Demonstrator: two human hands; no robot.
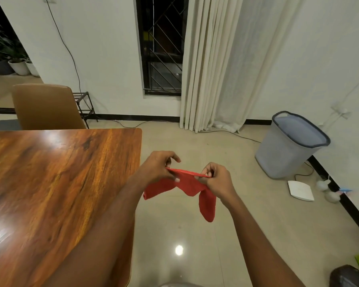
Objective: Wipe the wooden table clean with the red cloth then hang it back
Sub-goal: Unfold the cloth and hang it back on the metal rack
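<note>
Red cloth (pixel 187 186): pinched along its top edge by left hand (pixel 160 167) and right hand (pixel 216 179), beside wooden table (pixel 60 172). Wiping progress undeterminable; hanging judged outstanding.

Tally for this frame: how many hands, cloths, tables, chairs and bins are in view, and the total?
Hands: 2, left and right
Cloth: 1, red, held by both hands
Table: 1
Chair: 1
Bin: 1
Total: 6
</note>
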